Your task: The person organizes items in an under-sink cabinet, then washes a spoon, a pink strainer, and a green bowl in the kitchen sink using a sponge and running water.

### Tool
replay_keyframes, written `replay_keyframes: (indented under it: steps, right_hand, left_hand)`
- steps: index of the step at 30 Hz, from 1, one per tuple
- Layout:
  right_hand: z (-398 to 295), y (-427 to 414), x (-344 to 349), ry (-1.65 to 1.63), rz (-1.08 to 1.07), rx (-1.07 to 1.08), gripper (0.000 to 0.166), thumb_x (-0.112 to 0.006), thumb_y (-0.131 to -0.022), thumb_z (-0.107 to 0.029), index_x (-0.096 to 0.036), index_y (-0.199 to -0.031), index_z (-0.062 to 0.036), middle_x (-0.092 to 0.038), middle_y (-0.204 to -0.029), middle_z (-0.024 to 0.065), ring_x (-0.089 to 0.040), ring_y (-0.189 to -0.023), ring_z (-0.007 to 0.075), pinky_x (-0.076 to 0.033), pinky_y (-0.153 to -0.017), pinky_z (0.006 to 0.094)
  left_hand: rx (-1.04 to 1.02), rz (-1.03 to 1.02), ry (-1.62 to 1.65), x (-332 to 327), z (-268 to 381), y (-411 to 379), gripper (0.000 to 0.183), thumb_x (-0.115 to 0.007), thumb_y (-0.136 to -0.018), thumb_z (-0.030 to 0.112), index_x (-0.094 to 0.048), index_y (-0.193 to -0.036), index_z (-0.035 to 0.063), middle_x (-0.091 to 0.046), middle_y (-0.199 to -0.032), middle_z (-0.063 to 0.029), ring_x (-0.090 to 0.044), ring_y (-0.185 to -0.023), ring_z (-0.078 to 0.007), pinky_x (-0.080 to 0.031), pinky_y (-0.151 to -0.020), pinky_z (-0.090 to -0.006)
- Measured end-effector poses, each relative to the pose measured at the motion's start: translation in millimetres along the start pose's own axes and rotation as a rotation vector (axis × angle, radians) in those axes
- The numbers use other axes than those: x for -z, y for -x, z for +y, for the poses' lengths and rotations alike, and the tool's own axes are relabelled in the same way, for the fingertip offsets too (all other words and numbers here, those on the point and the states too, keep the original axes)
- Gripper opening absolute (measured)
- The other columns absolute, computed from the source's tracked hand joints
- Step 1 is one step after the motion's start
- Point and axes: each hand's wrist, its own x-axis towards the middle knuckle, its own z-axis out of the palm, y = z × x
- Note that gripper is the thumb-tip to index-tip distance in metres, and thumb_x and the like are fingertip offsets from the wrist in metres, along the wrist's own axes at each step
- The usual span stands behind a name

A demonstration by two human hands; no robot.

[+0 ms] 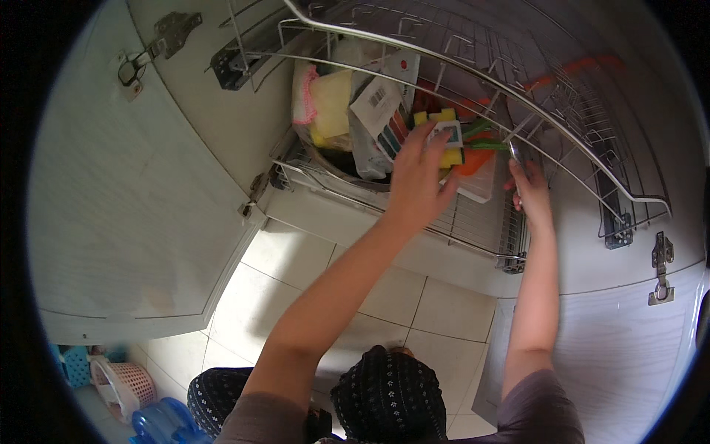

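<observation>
My left hand [419, 175] reaches into the open cabinet, its fingers over a pack of yellow sponges [450, 158] with a printed label. Whether it grips the pack or only rests against it is unclear. To the right, my right hand [531, 191] is closed around a slim metal utensil [514, 150], whose upper part runs behind the wire rack. Green handles [487, 144] and an orange item [476, 162] lie between my hands, above a translucent plastic container [481, 186]. Left of the sponges stands a printed packet [377, 108] with coloured stripes.
An upper wire rack [455, 58] overhangs both hands. Below, the pull-out wire basket [460, 222] also holds yellow cloths [333, 105] in a bag. Cabinet doors stand open left [138, 194] and right [615, 344]. A pink basket [130, 383] and blue water bottle [166, 422] are on the floor.
</observation>
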Motion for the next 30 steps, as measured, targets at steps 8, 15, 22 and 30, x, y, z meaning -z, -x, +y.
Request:
replay_keyframes:
  steps: [8,15,22,30]
  right_hand:
    - [-27,-40,54,0.647,-0.017,0.353,0.064,-0.072,-0.08,-0.051,-0.059,-0.13,-0.0136,-0.066,-0.117,0.01,-0.062,-0.108,0.0226,-0.048,-0.089,0.0347]
    - [-27,-85,23,0.675,0.054,0.583,0.054,-0.069,-0.085,-0.046,-0.062,-0.122,-0.0075,-0.064,-0.091,0.0044,-0.058,-0.078,0.0152,-0.048,-0.07,0.0309]
    - [-39,-76,-20,-0.045,-0.153,0.084,0.035,-0.068,-0.087,-0.037,-0.067,-0.105,-0.0071,-0.063,-0.072,0.0016,-0.053,-0.05,0.0069,-0.041,-0.043,0.021]
    - [-18,-128,-17,0.469,-0.244,-0.026,0.042,-0.066,-0.089,-0.037,-0.067,-0.109,0.0002,-0.069,-0.099,0.0144,-0.066,-0.081,0.022,-0.053,-0.07,0.0394]
  left_hand:
    - [0.075,-0.553,-0.801,-75,-52,-16,0.063,-0.073,-0.08,0.025,-0.044,-0.136,0.0256,-0.03,-0.149,-0.0172,-0.04,-0.131,-0.0442,-0.042,-0.097,-0.056]
    - [-0.045,-0.66,-0.71,-39,-45,-12,0.069,-0.077,-0.072,0.014,-0.047,-0.132,0.0262,-0.039,-0.144,-0.0127,-0.049,-0.124,-0.0421,-0.052,-0.084,-0.0488]
    - [-0.01,-0.612,-0.654,-33,-49,-2,0.069,-0.075,-0.072,0.011,-0.046,-0.133,0.0272,-0.035,-0.149,-0.0107,-0.044,-0.131,-0.0388,-0.054,-0.083,-0.0472]
    - [-0.034,-0.537,-0.618,-31,-49,2,0.069,-0.075,-0.072,0.01,-0.044,-0.131,0.0266,-0.035,-0.15,-0.0102,-0.045,-0.131,-0.0393,-0.058,-0.079,-0.045]
